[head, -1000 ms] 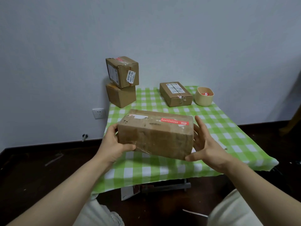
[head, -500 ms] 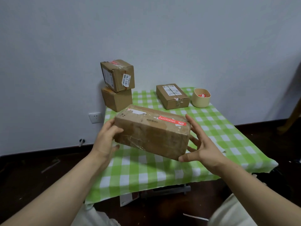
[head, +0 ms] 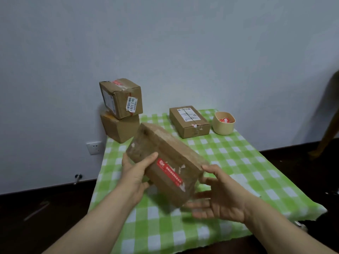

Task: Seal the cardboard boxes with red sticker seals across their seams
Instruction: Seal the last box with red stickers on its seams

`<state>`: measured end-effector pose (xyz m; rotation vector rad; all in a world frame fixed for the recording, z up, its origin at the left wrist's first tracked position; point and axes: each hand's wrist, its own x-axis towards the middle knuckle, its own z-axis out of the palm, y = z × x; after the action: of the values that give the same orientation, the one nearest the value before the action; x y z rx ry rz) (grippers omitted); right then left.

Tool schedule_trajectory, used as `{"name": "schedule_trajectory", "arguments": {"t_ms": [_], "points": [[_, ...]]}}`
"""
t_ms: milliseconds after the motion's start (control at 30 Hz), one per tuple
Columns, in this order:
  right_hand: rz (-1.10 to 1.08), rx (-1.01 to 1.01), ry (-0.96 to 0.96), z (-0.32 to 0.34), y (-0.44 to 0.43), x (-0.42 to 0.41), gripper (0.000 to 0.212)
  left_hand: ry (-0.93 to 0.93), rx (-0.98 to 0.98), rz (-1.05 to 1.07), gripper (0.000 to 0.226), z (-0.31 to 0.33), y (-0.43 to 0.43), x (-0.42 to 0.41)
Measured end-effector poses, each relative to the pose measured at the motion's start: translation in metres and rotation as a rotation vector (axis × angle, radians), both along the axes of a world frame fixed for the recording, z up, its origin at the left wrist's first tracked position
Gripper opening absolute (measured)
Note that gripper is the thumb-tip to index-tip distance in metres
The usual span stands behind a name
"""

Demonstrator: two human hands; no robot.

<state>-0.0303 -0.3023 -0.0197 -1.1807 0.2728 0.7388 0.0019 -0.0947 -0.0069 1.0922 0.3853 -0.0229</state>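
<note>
A person is holding a tilted cardboard box (head: 170,147) in the air above the green checked table (head: 229,158). The left hand (head: 136,173) is gripping its end, while the right hand (head: 218,200) is cradling the lower corner with straight fingers. A red seal (head: 169,171) is lying on the facing side; turning the box slowly with both hands should show whether it is spanning the seam. Four boxes are showing, counting the stacked boxes (head: 121,99) and the flat box (head: 189,121), plus one tub (head: 223,125) holding red seals.
</note>
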Motion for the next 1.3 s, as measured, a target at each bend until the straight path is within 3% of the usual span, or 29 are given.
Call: {"name": "schedule_trajectory", "arguments": {"t_ms": [67,133,233,333,467,533,633,800,933,1033,1200,1300], "points": [[-0.031,-0.190,-0.101,0.001,0.001,0.009,0.079,0.013,-0.026,0.033,0.076,-0.004,-0.008,0.013],[-0.100,-0.252,-0.210,0.002,0.001,0.017,0.093,0.031,-0.025,0.020,0.080,-0.003,-0.020,0.023],[-0.054,-0.288,-0.310,0.012,0.004,0.031,0.107,0.037,0.073,-0.029,0.028,0.006,-0.035,0.042],[-0.102,-0.299,-0.346,0.019,0.007,0.061,0.082,0.031,0.077,-0.056,0.006,0.010,-0.033,0.070],[-0.160,-0.302,-0.374,0.038,0.025,0.107,0.018,-0.019,0.086,0.019,0.047,0.011,-0.026,0.097],[-0.151,-0.344,-0.359,0.041,0.038,0.129,0.024,-0.063,0.087,0.081,0.051,0.011,-0.022,0.107],[-0.207,-0.475,-0.359,0.036,0.055,0.160,0.027,-0.108,0.114,0.105,0.039,0.009,-0.015,0.122],[-0.330,-0.427,-0.305,0.026,0.072,0.201,0.028,-0.086,0.232,0.138,0.030,-0.001,0.001,0.140],[-0.393,-0.407,-0.292,0.020,0.084,0.223,0.026,-0.008,0.356,0.396,0.013,-0.016,0.030,0.149],[-0.453,-0.443,-0.349,0.016,0.093,0.232,0.016,-0.042,0.447,0.486,0.033,-0.014,0.050,0.150],[-0.438,-0.927,-0.757,0.018,0.123,0.236,0.060,-0.123,0.551,0.550,0.036,0.001,0.083,0.170],[-0.373,-1.030,-0.998,0.055,0.156,0.242,0.078,-0.118,0.611,0.545,0.035,0.008,0.101,0.185]]}}
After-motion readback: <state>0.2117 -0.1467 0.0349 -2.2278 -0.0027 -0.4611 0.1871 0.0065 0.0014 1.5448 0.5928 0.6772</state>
